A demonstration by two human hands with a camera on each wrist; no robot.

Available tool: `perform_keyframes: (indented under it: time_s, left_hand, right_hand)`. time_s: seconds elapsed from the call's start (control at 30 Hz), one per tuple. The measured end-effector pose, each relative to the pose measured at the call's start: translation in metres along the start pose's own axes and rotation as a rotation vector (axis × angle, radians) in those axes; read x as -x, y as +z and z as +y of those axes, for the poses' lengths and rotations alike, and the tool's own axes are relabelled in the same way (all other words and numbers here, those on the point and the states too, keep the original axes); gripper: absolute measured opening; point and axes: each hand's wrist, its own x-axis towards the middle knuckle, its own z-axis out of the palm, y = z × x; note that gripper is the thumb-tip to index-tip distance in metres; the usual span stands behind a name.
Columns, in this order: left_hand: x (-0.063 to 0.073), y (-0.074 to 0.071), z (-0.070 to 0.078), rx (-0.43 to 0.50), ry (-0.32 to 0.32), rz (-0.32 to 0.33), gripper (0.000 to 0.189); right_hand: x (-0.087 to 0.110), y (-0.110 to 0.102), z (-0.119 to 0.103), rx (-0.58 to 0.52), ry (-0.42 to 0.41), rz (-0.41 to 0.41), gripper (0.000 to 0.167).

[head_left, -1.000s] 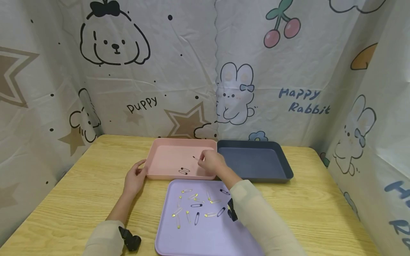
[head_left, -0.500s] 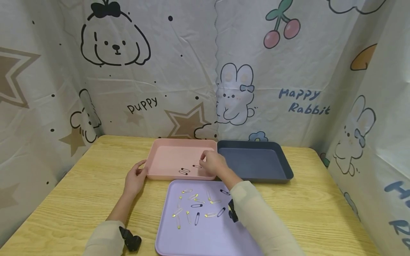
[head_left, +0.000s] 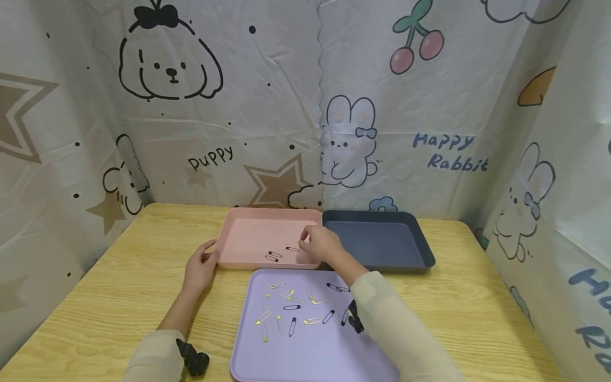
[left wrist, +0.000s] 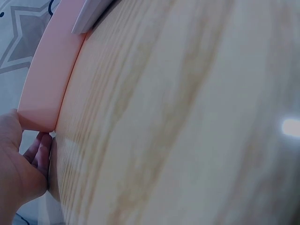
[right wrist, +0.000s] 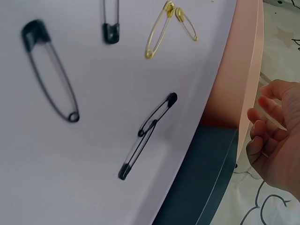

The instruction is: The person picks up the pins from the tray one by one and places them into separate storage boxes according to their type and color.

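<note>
My left hand [head_left: 199, 270] holds the left end of the pink tray [head_left: 253, 228]; in the left wrist view its thumb is at the rim and curled fingers [left wrist: 43, 152] are at the lower edge. Over the right part of that tray is my right hand [head_left: 322, 244], its fingers loosely bent with nothing between them in the right wrist view. Just left of its fingertips lies a black safety pin [head_left: 293, 249], and two more black safety pins [head_left: 273, 255] are nearer the front wall.
A purple tray [head_left: 305, 358] in front carries scattered gold safety pins [head_left: 312, 321] and several black safety pins [right wrist: 51, 70]. To the right of the pink tray stands a dark blue tray [head_left: 377, 244]. All rest on a wooden table [head_left: 119, 281] before a printed curtain.
The right hand has let go of a black safety pin, which now lies in the pink tray, and has drawn slightly right. The left hand stays at the tray's end.
</note>
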Motion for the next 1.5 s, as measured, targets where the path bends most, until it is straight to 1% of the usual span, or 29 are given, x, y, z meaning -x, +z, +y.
perform_keyframes:
  time_s: [0.23,0.47,0.67,0.77,0.97,1.13,1.33,1.5]
  left_hand:
    - [-0.001,0.001,-0.001,0.004,0.000,0.002,0.044]
    - [0.002,0.000,0.000,0.002,-0.002,-0.006,0.045]
    - [0.002,0.000,0.000,0.010,-0.002,-0.005,0.043]
    - [0.002,0.000,0.000,0.008,0.000,0.001,0.043]
    - [0.003,0.000,0.001,0.012,-0.003,-0.011,0.044]
    - [0.002,0.000,0.002,0.007,-0.003,0.002,0.044]
    - [0.000,0.000,0.001,0.003,0.001,0.006,0.043]
    - [0.002,0.000,0.002,-0.001,0.003,0.007,0.044]
  right_hand:
    - [0.008,-0.004,0.003,0.002,-0.013,-0.002,0.016]
    - [0.017,-0.009,0.011,-0.016,-0.039,0.012,0.015]
    - [0.028,-0.013,0.021,-0.031,-0.056,0.013,0.014]
    - [0.033,-0.016,0.026,-0.055,-0.069,0.022,0.014]
    - [0.044,-0.019,0.036,-0.084,-0.094,0.037,0.013]
    - [0.053,-0.022,0.044,-0.092,-0.114,0.055,0.010]
    - [0.065,-0.024,0.051,-0.089,-0.116,0.046,0.010]
    - [0.077,-0.022,0.058,-0.095,-0.131,0.034,0.008]
